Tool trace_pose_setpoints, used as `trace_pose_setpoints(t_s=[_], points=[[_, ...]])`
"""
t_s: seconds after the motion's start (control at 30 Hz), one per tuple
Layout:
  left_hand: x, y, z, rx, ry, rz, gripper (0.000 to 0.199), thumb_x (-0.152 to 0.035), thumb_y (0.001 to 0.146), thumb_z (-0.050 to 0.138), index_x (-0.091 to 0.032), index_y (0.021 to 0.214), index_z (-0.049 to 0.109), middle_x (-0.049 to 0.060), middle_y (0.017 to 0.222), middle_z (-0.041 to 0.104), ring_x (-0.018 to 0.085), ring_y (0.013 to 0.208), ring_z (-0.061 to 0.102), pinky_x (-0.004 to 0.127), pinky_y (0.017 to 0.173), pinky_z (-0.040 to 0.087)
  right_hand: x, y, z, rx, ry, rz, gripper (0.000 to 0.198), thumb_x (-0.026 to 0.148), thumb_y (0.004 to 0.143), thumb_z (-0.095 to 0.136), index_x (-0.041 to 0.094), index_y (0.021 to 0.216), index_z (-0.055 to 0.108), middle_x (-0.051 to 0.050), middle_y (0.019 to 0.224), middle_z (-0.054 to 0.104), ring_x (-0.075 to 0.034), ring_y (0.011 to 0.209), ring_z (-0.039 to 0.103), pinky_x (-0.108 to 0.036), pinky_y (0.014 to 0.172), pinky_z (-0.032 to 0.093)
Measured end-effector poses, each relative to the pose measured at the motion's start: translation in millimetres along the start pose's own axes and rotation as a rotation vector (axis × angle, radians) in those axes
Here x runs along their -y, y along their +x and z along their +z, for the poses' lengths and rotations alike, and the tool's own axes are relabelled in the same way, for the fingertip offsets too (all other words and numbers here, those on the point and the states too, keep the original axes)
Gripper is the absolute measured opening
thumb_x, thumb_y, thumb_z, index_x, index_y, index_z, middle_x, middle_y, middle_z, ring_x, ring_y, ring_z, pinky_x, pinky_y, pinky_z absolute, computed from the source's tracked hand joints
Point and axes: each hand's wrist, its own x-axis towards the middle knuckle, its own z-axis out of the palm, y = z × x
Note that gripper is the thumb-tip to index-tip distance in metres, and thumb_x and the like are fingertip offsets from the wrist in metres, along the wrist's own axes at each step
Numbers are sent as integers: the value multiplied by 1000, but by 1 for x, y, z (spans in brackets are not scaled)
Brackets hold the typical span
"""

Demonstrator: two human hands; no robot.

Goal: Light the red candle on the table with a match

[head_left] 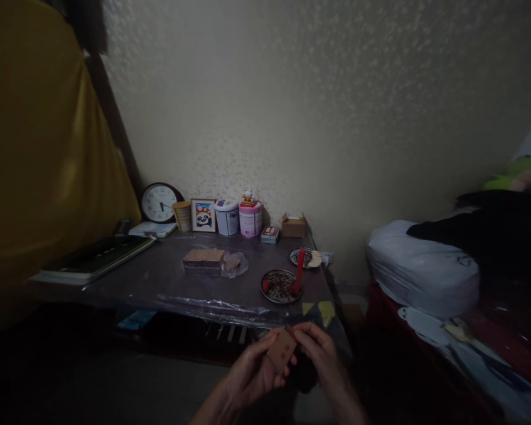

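Both hands sit low in front of the near edge of the table (168, 283), which is wrapped in clear plastic, and dark open floor lies below and to the left of them, while a red surface with a white bag (422, 268) crowds in on the right. The left hand (252, 375) is curled around a small brown box (282, 349), fingers closed on its lower side, and the right hand (321, 354) pinches the box's upper end with thumb and fingertips together on it, so the box is held tilted between the two, just short of the table edge. Just beyond the hands on the table stands a round dish (279, 287) with dark bits in it and a red stick (299, 273) leaning out; further back a second dish (304, 258) holds pale sticks. Up and to the left lies a flat slab of stacked matchboxes (203, 260) beside crumpled plastic. Along the wall, well beyond the hands, stand a clock (158, 202), a framed panda picture (203, 215), two tubs (239, 218) and a cardboard box (294, 226)
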Motion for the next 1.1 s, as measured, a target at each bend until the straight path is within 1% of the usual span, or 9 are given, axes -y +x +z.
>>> trace_pose_setpoints(t_s=[0.1, 0.2, 0.27, 0.37, 0.47, 0.67, 0.73, 0.87, 1.1], points=[[0, 0, -1, 4, -21, -1, 34, -33, 89, 42, -15, 116, 51, 11, 83, 69, 13, 60, 64, 21, 54, 45, 2, 1, -1, 19, 9, 20, 25, 44, 73, 64, 19, 76, 64, 0, 72, 65, -17, 65, 61, -29, 66, 49], [-2, 1, -1, -8, -39, -22, 36, -34, 88, 42, -12, 115, 52, 13, 83, 69, 13, 60, 64, 20, 53, 44, 4, 1, 0, -26, -93, -27, 25, 44, 73, 64, 19, 75, 64, -1, 72, 66, -19, 69, 62, -28, 66, 48], [-4, 1, -1, -27, -49, -46, 36, -34, 88, 43, -10, 112, 54, 13, 83, 70, 13, 58, 64, 20, 52, 44, 5, 1, 0, -41, -198, -129, 23, 42, 75, 62, 19, 75, 64, -3, 74, 67, -20, 73, 62, -29, 68, 48], [-7, 0, 1, -58, -50, -64, 34, -33, 87, 44, -10, 110, 55, 13, 84, 70, 11, 55, 63, 18, 50, 43, 5, 1, 0, -12, -360, -328, 18, 35, 82, 56, 21, 77, 66, -4, 80, 66, -20, 80, 62, -28, 72, 47], [-8, -2, 3, -83, -48, -62, 32, -31, 86, 45, -11, 108, 56, 12, 85, 70, 11, 52, 62, 18, 49, 43, 4, 0, -1, 28, -481, -420, 17, 29, 86, 51, 24, 82, 67, -4, 85, 64, -18, 83, 62, -26, 74, 47], [-7, -1, 2, -127, -48, -55, 29, -29, 83, 48, -11, 103, 57, 11, 80, 70, 11, 49, 61, 19, 46, 41, -3, -1, -3, 88, -606, -499, 20, 23, 89, 46, 24, 92, 66, -4, 90, 61, -16, 84, 62, -23, 74, 48], [-7, 0, 2, -152, -45, -58, 29, -29, 82, 49, -11, 102, 58, 10, 77, 70, 12, 48, 61, 19, 46, 42, -6, -1, -4, 91, -624, -515, 20, 22, 89, 46, 23, 92, 65, -4, 89, 60, -15, 83, 61, -23, 73, 48], [-8, 0, 2, -176, -48, -59, 26, -29, 80, 50, -11, 97, 59, 8, 74, 70, 12, 46, 60, 19, 44, 41, -10, 0, -4, 77, -649, -499, 16, 20, 88, 47, 22, 86, 63, -3, 88, 59, -15, 82, 61, -22, 73, 47], [-9, 0, -1, -159, -37, -84, 27, -31, 79, 52, -11, 96, 60, 9, 76, 70, 10, 47, 59, 17, 45, 40, -11, 0, -4, 136, -662, -478, 17, 19, 89, 46, 22, 89, 63, -3, 88, 58, -15, 82, 60, -22, 72, 48]])
